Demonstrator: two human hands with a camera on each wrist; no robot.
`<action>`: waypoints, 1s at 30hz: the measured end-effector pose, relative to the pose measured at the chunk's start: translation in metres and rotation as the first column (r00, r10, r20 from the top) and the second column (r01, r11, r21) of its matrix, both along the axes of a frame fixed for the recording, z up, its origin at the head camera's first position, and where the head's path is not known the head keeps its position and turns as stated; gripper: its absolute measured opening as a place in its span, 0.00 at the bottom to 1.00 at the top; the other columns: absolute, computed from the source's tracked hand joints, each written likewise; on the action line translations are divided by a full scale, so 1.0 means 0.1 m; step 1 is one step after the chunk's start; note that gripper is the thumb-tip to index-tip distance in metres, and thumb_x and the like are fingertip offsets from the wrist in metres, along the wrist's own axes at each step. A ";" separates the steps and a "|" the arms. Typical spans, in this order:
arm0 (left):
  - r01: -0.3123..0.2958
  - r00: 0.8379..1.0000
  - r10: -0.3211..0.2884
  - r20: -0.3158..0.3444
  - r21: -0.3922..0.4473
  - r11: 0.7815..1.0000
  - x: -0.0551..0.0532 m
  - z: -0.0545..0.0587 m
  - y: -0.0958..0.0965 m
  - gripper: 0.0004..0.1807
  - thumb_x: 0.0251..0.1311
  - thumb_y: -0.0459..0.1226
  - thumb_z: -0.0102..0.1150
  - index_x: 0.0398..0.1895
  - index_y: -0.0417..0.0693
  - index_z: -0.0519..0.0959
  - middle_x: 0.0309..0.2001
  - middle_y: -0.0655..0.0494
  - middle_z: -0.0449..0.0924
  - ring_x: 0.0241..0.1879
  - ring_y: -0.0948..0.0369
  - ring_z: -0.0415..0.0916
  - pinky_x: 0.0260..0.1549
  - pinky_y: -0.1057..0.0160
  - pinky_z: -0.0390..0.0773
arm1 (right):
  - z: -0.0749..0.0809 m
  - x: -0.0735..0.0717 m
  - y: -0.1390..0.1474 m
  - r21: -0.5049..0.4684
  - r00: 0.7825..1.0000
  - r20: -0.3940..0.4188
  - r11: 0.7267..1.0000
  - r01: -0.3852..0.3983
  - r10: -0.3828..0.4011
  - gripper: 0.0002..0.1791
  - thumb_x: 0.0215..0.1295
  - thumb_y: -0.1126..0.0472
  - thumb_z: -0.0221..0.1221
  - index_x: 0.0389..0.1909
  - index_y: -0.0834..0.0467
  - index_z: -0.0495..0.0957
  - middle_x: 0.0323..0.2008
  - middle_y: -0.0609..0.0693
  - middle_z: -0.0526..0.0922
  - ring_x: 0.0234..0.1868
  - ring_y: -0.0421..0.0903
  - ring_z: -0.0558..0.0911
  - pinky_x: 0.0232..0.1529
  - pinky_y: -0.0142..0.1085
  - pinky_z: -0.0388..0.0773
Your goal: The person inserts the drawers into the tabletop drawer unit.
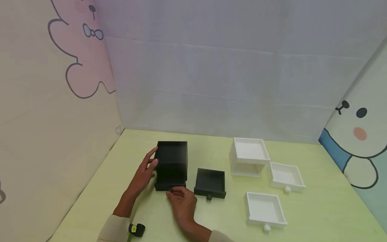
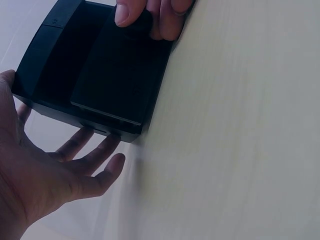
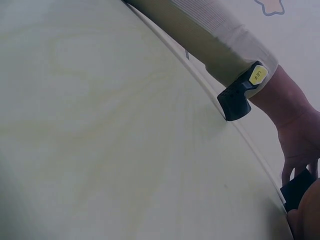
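One black box (image 1: 171,153) stood upright on the left half of a pale yellow table (image 1: 217,222), its open front facing the person. A black drawer (image 1: 163,187) sat partway in its lower slot; the upper slot gaped, as the left wrist view showed.

The left hand (image 1: 144,176) was spread with fingers extended, their tips against the box's left side, probably to brace it so that it would not slide or turn. The right hand (image 1: 184,205) pinched the drawer's round knob (image 2: 140,25) between thumb and fingers, likely because the knob gave the surest hold and kept the drawer in line with its slot.

Just right of the box lay a second black drawer (image 1: 210,180), flat, its knob toward the person, seemingly left within easy reach. Farther right stood a white box (image 1: 250,149) with a hollow front; one white drawer (image 1: 285,174) lay just beside it, another white drawer (image 1: 264,207) nearer the person. Their knobs also faced the person, presumably so either could be picked up without turning.

A dark device (image 1: 139,230) with a yellow label was worn at the left wrist. Behind the table hung pale cloth (image 1: 193,77).
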State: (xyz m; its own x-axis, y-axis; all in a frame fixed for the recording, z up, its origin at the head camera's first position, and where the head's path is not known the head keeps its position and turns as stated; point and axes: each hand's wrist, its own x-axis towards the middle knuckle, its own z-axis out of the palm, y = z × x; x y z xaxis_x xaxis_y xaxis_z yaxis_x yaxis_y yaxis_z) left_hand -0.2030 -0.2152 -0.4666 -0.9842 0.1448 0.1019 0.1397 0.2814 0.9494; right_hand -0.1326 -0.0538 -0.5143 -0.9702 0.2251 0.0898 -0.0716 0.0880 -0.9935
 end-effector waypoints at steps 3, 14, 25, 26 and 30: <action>-0.010 1.000 0.010 -0.003 -0.003 1.000 -0.05 -0.11 -0.03 0.27 0.70 0.51 0.42 0.70 0.74 0.52 0.63 0.43 0.60 0.61 0.44 0.63 0.48 0.37 0.68 | -0.02 0.01 -0.01 0.001 1.000 -0.023 1.000 0.003 -0.003 0.07 0.47 0.66 0.70 0.30 0.61 0.84 0.25 0.48 0.85 0.26 0.38 0.84 0.30 0.29 0.78; -0.001 1.000 0.001 0.006 0.003 1.000 -0.01 -0.03 0.00 0.28 0.71 0.48 0.41 0.72 0.67 0.51 0.64 0.40 0.58 0.62 0.42 0.60 0.48 0.37 0.68 | -0.03 0.00 0.00 0.019 1.000 -0.027 1.000 -0.015 0.016 0.07 0.52 0.66 0.67 0.33 0.61 0.84 0.29 0.51 0.86 0.29 0.39 0.84 0.31 0.28 0.77; -0.013 1.000 0.013 0.016 0.005 1.000 0.14 0.16 0.08 0.28 0.72 0.48 0.40 0.73 0.61 0.52 0.64 0.38 0.59 0.61 0.42 0.60 0.49 0.37 0.67 | -0.02 0.01 0.00 0.016 0.999 -0.050 1.000 -0.006 0.006 0.07 0.52 0.67 0.67 0.33 0.62 0.84 0.29 0.52 0.85 0.29 0.41 0.84 0.30 0.28 0.77; -0.013 1.000 0.013 0.015 0.007 1.000 0.13 0.16 0.08 0.28 0.72 0.48 0.40 0.72 0.62 0.52 0.63 0.39 0.59 0.61 0.42 0.60 0.48 0.37 0.67 | -0.02 0.01 -0.01 0.013 0.998 -0.061 1.000 -0.004 0.005 0.07 0.52 0.67 0.67 0.33 0.62 0.84 0.29 0.52 0.85 0.28 0.41 0.85 0.30 0.28 0.77; -0.006 1.000 0.006 0.010 0.024 1.000 0.08 0.08 0.04 0.27 0.71 0.47 0.41 0.72 0.66 0.52 0.64 0.39 0.59 0.62 0.42 0.60 0.48 0.36 0.67 | -0.01 0.00 -0.02 -0.006 0.995 -0.097 1.000 -0.007 0.006 0.06 0.53 0.69 0.66 0.33 0.64 0.83 0.29 0.54 0.85 0.29 0.44 0.85 0.30 0.28 0.77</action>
State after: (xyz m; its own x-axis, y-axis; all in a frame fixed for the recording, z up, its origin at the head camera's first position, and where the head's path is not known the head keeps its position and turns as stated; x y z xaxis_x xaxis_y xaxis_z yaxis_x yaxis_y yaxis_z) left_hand -0.1950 -0.2109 -0.4584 -0.9861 0.1365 0.0950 0.1281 0.2594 0.9572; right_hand -0.1327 -0.0558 -0.5148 -0.9584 0.2197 0.1820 -0.1681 0.0807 -0.9825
